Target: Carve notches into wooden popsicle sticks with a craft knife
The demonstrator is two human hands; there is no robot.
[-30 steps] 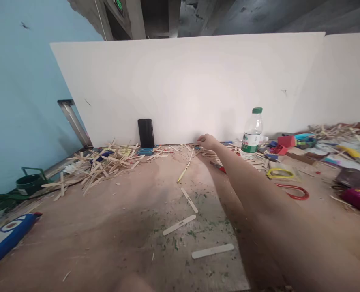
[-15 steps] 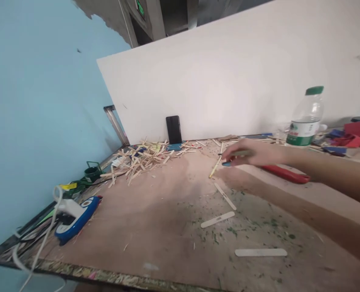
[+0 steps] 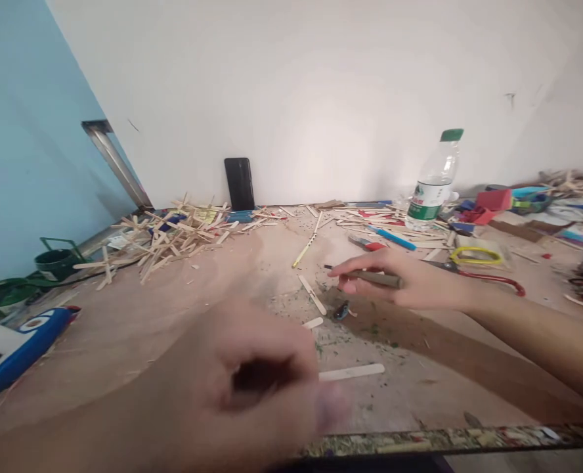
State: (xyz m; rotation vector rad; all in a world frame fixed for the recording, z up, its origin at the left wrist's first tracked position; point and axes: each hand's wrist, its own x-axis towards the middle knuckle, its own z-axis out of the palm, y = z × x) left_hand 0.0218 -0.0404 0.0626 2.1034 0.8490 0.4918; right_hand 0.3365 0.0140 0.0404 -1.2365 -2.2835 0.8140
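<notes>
My right hand [image 3: 394, 279] is closed round an olive-brown pen [image 3: 377, 278] whose thin dark tip points left. Just under that hand is a small dark-blue piece [image 3: 341, 310], its kind unclear. My left hand [image 3: 266, 381] looms blurred in the foreground, its fingers curled and smeared by motion. It partly covers a craft stick [image 3: 355, 372] near the front edge and another craft stick [image 3: 314, 322] behind it. Farther back lies a third craft stick [image 3: 312, 294], below a thin yellow marked strip [image 3: 307, 246].
A heap of craft sticks [image 3: 173, 236] lies back left, beside a phone [image 3: 239, 184] leaning on the white board. Back right stands a water bottle [image 3: 432, 187]. Yellow-and-red-handled scissors [image 3: 476, 256], a blue pen [image 3: 392, 238] and a cutter [image 3: 365, 243] lie beyond my right arm.
My left hand has come into view at the front. My right hand has drawn back from the yellow strip, and the small blue piece now shows beneath it. The view has turned right.
</notes>
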